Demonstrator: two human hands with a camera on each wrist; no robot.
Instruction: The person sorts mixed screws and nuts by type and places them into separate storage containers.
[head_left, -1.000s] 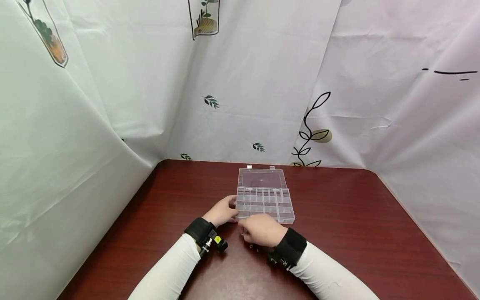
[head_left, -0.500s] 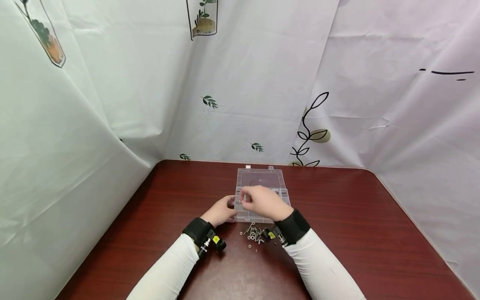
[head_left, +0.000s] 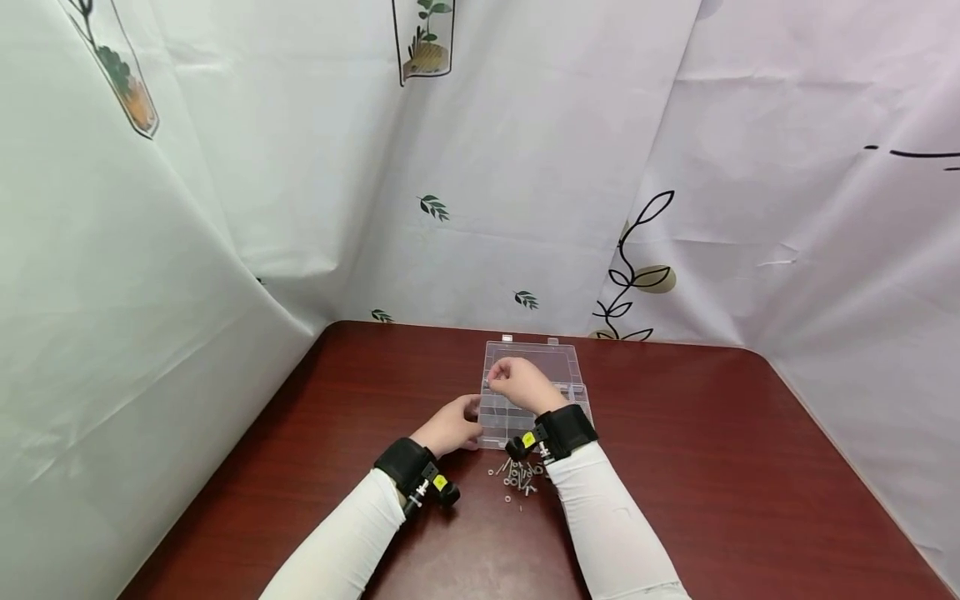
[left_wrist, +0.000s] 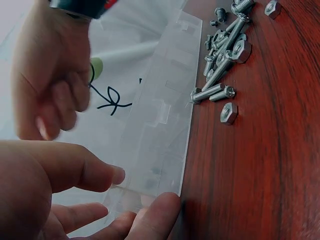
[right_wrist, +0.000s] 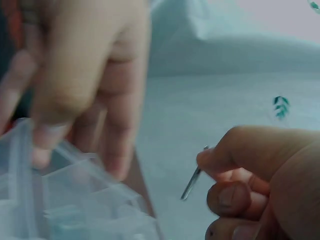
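A clear plastic compartment box [head_left: 497,427] lies on the table with its lid [head_left: 557,358] folded back. My left hand [head_left: 447,427] holds the box at its left side; thumb and fingers wrap the corner in the left wrist view. Above the rear compartments is my right hand [head_left: 525,385], pinching a thin silver screw [right_wrist: 192,183] between thumb and fingertip. The screw slants downward, its lower end free. In front of the box lies a loose pile of metal screws [left_wrist: 232,36] and hex nuts [left_wrist: 229,114].
The dark red tabletop [head_left: 697,467] extends on both sides of the box. White printed curtains [head_left: 540,167] close in the back and sides. Each wrist carries a black strap and small camera; the right camera [head_left: 519,447] hangs over the box's front edge.
My right hand has travelled from the pile of screws and nuts forward over the box, uncovering the pile. It now reaches nearer the lid. My left hand keeps its hold on the box.
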